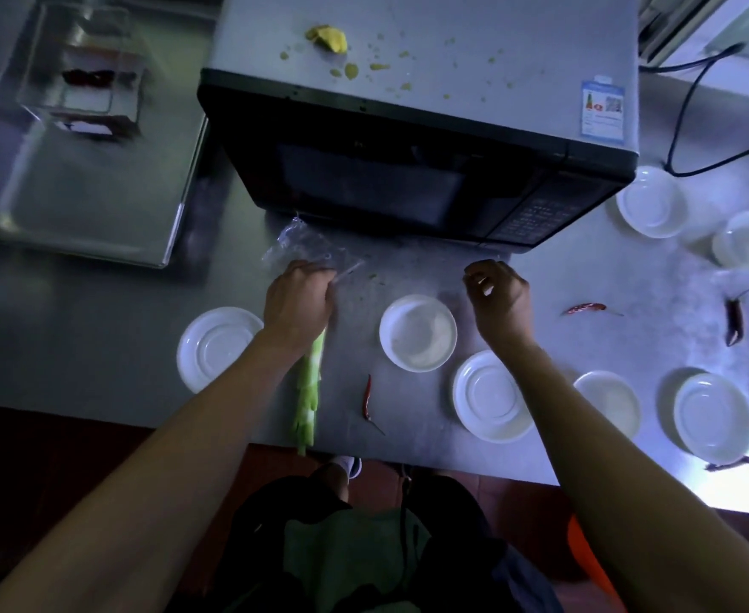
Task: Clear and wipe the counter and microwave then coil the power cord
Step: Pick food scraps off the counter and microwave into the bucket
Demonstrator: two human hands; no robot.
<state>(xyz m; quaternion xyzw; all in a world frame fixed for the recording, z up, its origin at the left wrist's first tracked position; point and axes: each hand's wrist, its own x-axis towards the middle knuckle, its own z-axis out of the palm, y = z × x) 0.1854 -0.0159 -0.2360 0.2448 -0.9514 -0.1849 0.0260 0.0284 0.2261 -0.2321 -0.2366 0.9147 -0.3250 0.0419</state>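
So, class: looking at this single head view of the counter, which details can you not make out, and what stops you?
- Power cord: its far end runs off the right edge.
- Left hand: holds the green stalk, but the fingertips are hidden behind the hand, near the clear plastic wrap.
- Right hand: fingers curled; too dim to tell whether it pinches anything.
- Microwave keypad: too small and dark to read.
- Tray contents, top left: motion-blurred.

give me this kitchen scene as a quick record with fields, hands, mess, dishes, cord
left hand: left hand grips a green vegetable stalk at a clear plastic bag
right hand: right hand curled above the counter, holding nothing visible
microwave: microwave top has a yellow food scrap and splatters
counter mess: dried red chilies, one at
dishes: several white dishes, nearest bowl
cord: black power cord uncoiled, right of the microwave
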